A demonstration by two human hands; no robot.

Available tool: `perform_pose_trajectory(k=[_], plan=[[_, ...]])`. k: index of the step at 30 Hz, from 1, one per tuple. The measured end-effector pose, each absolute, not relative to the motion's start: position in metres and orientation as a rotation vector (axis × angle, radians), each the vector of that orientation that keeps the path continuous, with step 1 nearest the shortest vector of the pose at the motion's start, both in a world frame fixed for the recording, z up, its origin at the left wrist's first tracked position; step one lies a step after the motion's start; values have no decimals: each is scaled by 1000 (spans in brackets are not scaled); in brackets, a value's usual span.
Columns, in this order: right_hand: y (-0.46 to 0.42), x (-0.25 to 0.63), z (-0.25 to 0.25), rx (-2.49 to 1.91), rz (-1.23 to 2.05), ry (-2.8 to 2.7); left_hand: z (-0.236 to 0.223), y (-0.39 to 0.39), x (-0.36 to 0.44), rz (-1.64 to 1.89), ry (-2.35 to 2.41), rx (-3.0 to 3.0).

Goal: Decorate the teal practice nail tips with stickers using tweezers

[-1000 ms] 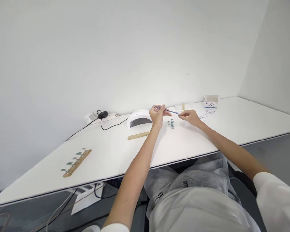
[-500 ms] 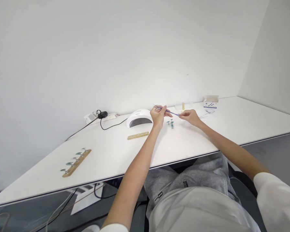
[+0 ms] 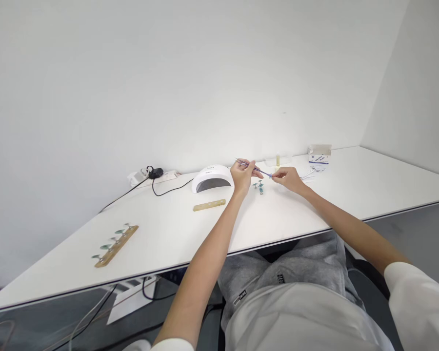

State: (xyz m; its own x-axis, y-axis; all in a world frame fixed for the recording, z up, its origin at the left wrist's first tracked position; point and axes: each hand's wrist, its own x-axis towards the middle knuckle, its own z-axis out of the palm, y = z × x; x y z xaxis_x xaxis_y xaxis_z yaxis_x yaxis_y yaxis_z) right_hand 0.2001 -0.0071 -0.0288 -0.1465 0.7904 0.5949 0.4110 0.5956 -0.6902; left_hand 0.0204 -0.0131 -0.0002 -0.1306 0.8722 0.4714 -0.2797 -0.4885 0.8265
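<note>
My left hand [image 3: 243, 175] is closed around slim blue-purple tweezers [image 3: 260, 170], which slant down to the right. Their right end meets a tiny teal piece [image 3: 270, 175] at the fingertips of my right hand [image 3: 287, 178]. That hand is closed in a pinch on the piece, whose kind is too small to make out. Just below, several little teal pieces on stands [image 3: 260, 187] are on the white table. Left of my left hand are a white nail lamp [image 3: 211, 176] and a flat yellowish strip [image 3: 209, 204].
A wooden holder [image 3: 116, 247] with several teal nail tips on stands lies at the left. Behind are a black adapter [image 3: 155, 173] and its cable. At the back right are an opened box [image 3: 319, 154], white packets [image 3: 314, 170] and a clear tray with a yellow item [image 3: 277, 160].
Both hands have shifted very slightly right, still joined at the tweezers' end. The teal piece is now more covered by my right fingertips. Nothing else on the table has moved.
</note>
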Motion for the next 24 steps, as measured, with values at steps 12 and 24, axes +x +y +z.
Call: perform_pose_trajectory(k=[12,24], plan=[[-6,199,-31,-1004,469,-1746,2,-11,18,1782,727,1265],[-7,198,-27,-1019,542,-1686,2,-13,18,1777,717,1259]])
